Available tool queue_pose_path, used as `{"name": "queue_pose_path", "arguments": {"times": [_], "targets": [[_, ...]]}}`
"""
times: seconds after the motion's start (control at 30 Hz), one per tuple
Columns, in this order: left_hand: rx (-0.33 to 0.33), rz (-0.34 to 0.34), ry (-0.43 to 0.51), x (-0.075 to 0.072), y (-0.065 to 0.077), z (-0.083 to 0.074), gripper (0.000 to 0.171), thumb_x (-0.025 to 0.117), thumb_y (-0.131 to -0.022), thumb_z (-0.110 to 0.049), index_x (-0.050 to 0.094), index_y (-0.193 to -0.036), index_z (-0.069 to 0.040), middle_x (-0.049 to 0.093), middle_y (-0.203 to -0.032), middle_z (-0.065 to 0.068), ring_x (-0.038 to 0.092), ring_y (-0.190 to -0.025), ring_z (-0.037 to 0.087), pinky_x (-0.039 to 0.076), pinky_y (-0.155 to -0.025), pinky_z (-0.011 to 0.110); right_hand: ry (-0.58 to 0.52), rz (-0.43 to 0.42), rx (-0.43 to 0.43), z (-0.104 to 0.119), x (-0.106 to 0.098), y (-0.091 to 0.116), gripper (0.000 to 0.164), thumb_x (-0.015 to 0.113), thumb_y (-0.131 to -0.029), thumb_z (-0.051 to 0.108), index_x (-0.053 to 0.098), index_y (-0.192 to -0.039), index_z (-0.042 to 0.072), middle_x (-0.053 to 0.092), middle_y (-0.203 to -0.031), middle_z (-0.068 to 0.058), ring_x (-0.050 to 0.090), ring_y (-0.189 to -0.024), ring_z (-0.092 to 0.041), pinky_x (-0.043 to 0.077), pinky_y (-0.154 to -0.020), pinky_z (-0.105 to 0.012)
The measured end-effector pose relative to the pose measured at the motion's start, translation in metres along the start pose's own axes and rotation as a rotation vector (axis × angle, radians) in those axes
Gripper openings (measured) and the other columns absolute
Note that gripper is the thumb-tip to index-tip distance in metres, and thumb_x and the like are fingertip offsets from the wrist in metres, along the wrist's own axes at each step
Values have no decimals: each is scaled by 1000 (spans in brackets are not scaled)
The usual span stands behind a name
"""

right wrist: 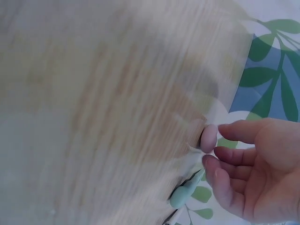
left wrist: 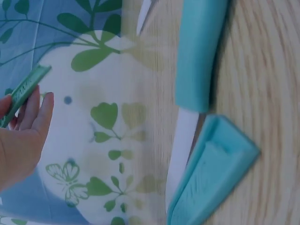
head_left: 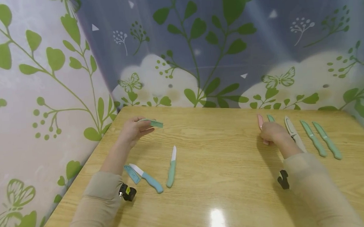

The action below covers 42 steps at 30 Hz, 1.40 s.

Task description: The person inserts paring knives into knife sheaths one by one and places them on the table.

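My left hand [head_left: 133,132] is raised over the table's far left part and pinches a green knife sheath [head_left: 156,123] between thumb and fingers. The same sheath [left wrist: 26,91] shows in the left wrist view. Over at the right, my right hand [head_left: 272,134] is at a pink knife [head_left: 260,119] lying on the table. In the right wrist view its thumb and fingertips meet either side of the pink handle [right wrist: 209,138]. Beside that hand lies a green knife [head_left: 271,117], partly hidden by it.
A bare-bladed green knife [head_left: 171,169] lies left of centre. Near it a blue knife [head_left: 151,182] with white blade lies beside its blue sheath [head_left: 132,174]. Farther right are a pale sheathed knife [head_left: 294,132] and two green sheathed knives [head_left: 313,140]. Patterned cloth [head_left: 179,59] hangs behind.
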<state>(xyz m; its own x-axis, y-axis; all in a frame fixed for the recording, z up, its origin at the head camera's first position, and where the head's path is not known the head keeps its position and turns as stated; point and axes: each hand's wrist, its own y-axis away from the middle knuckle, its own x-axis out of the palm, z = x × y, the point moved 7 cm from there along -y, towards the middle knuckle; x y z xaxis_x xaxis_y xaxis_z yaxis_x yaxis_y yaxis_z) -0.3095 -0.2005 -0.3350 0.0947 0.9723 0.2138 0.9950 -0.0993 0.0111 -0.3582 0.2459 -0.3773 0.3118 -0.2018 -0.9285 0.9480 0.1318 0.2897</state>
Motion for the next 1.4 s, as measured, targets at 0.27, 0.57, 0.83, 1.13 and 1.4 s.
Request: {"name": "queue_pose_path", "arguments": {"times": [0.27, 0.57, 0.83, 1.13, 1.4], "targets": [[-15, -47, 62, 2, -3, 3, 9, 59, -90, -1, 58, -81, -4, 70, -82, 3, 67, -71, 14, 52, -87, 35, -20, -130, -69, 22, -6, 3, 39, 43, -94, 16, 49, -117, -16, 59, -64, -14, 50, -39, -15, 43, -39, -24], [-37, -67, -43, 8, -7, 8, 10, 50, -96, -6, 55, -99, 2, 68, -81, -1, 65, -70, 9, 53, -80, 28, 42, -215, -257, 76, -6, 12, 27, 50, -91, 17, 50, -69, 3, 49, -57, -4, 46, -53, -19, 16, -107, -57], [-65, -71, -46, 9, -7, 14, 12, 48, -97, -9, 53, -97, 1, 62, -91, 6, 62, -72, 11, 54, -75, 25, -28, -178, -362, 132, 11, 23, 26, 54, -92, 21, 60, -91, -4, 59, -75, -7, 50, -60, -17, 46, -57, -30], [-105, -67, -55, 16, -7, 22, 15, 48, -97, -9, 52, -102, 4, 59, -90, 7, 60, -73, 12, 54, -73, 23, -66, -134, -477, 192, 33, 41, 22, 59, -91, 22, 62, -89, 0, 57, -68, -1, 44, -53, -11, 41, -50, -23], [-117, -71, -61, 20, -6, 26, 17, 47, -97, -8, 50, -103, 7, 56, -93, 10, 58, -71, 12, 54, -68, 20, -8, -102, -532, 242, 41, 54, 24, 61, -90, 30, 62, -83, 7, 56, -65, 3, 46, -54, -9, 39, -48, -21]]}}
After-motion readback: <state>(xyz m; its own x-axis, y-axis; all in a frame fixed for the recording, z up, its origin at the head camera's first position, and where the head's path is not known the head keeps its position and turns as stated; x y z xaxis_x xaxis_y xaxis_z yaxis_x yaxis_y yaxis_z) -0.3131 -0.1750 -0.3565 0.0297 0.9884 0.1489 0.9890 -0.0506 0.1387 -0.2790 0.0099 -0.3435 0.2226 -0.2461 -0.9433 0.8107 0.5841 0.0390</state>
